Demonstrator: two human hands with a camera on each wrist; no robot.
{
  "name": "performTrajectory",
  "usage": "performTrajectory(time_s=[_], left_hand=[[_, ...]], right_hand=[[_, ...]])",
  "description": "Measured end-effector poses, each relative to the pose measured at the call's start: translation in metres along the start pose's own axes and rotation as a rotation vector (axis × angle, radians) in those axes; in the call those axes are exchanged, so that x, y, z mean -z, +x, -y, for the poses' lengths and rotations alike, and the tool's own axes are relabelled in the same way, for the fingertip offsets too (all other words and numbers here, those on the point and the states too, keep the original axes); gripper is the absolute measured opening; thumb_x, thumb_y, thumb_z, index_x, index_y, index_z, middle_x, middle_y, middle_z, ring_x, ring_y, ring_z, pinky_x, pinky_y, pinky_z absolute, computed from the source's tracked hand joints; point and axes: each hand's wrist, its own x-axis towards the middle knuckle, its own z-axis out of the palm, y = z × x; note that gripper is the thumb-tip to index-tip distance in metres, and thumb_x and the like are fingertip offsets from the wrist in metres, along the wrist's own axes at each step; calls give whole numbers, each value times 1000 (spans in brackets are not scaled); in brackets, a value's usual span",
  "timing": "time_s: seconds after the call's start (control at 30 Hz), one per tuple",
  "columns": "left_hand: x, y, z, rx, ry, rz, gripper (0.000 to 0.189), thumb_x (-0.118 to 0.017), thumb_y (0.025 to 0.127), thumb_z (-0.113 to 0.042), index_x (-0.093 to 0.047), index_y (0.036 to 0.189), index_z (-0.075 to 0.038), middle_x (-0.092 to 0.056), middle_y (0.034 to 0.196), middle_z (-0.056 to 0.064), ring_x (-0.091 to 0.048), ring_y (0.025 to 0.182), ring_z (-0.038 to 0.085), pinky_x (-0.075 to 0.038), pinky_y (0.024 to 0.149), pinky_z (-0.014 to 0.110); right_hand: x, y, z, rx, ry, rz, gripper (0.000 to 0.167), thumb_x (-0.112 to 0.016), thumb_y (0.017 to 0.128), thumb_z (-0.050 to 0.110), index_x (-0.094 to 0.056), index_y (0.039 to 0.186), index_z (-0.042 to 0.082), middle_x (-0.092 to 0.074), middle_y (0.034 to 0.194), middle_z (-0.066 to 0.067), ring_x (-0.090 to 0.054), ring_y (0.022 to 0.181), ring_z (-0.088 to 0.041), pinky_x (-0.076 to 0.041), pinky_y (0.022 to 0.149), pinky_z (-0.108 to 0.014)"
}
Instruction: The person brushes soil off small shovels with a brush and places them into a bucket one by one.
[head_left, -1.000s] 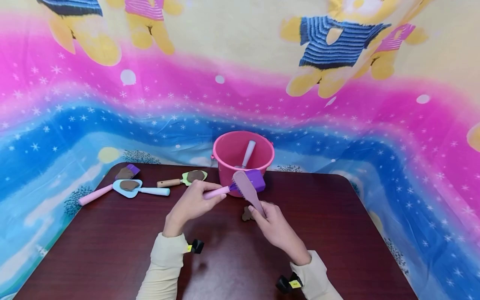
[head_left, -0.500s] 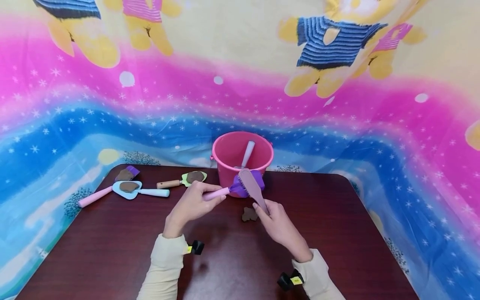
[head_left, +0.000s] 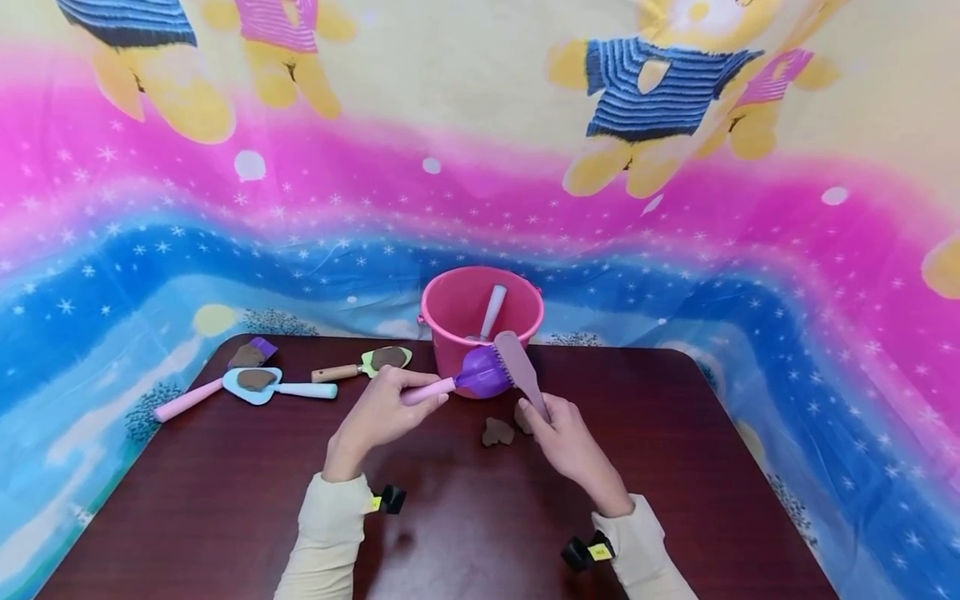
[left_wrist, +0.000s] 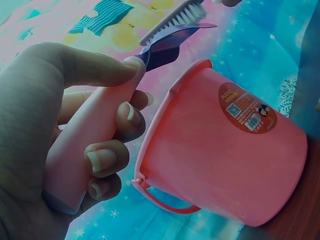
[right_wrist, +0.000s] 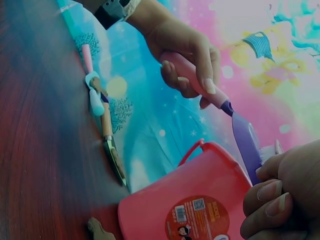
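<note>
My left hand [head_left: 378, 417] grips the pink handle of a toy shovel [head_left: 480, 372], fingers curled round it in the left wrist view. Its purple blade is held up in front of the pink bucket [head_left: 447, 356]. By its grip end, my right hand [head_left: 576, 446] holds a mauve brush [head_left: 517, 364]. White bristles [left_wrist: 191, 15] meet the blade's face in the left wrist view. Below the tools, a brown lump [head_left: 498, 432] lies on the table, and a second lump [head_left: 522, 418] shows partly behind my right fingers. Inside the bucket leans a pale handle [head_left: 492, 310].
At the back left lie a light-blue trowel [head_left: 258, 390], a pink-handled shovel [head_left: 187, 400] with a purple blade and a green trowel [head_left: 367, 362] with a wooden handle. Brown lumps sit on their blades. A patterned cloth [head_left: 360, 250] hangs behind the dark table [head_left: 225, 500].
The brush has moved right across the shovel's blade, towards its tip. The blade has turned, showing its rounded purple face. More of the brown lumps on the table now shows.
</note>
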Motion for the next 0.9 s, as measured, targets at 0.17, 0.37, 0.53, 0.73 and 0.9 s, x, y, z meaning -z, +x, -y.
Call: performTrajectory(time_s=[0.17, 0.37, 0.53, 0.73, 0.9], left_hand=[[0, 0, 1, -3, 8, 1, 30, -80, 89, -28, -78, 116, -17, -77, 95, -8, -65, 82, 11, -57, 72, 28], [0, -1, -1, 3, 4, 4, 30, -80, 89, -26, -78, 117, -17, -77, 96, -7, -66, 83, 10, -57, 73, 29], [1, -2, -1, 5, -2, 1, 29, -79, 89, -23, -78, 117, -17, -77, 96, -8, -66, 83, 10, -57, 72, 29], [0, -2, 0, 4, -33, -2, 29, -79, 89, -25, -78, 117, -16, -77, 95, -9, -67, 82, 11, -57, 71, 28], [-2, -1, 0, 7, -50, -5, 29, -79, 89, -23, -78, 117, -16, -76, 95, -9, -67, 82, 12, -58, 71, 29]], right_hand=[[4, 3, -5, -16, -13, -31, 37, -53, 107, 33, -54, 81, 6, -43, 59, 0, -35, 49, -8, -31, 45, -25], [11, 5, -12, -34, -37, -50, 41, -52, 107, 34, -53, 80, 4, -42, 57, 1, -34, 47, -8, -29, 44, -25], [15, 6, -14, -48, -39, -63, 41, -52, 107, 36, -51, 79, 5, -43, 57, 1, -34, 47, -8, -29, 44, -25], [20, 7, -18, -70, -33, -81, 41, -53, 107, 35, -51, 79, 4, -43, 57, 0, -35, 46, -8, -29, 44, -25], [20, 6, -15, -61, -39, -130, 42, -53, 107, 36, -52, 79, 4, -43, 57, 0, -36, 46, -9, -30, 44, -26]])
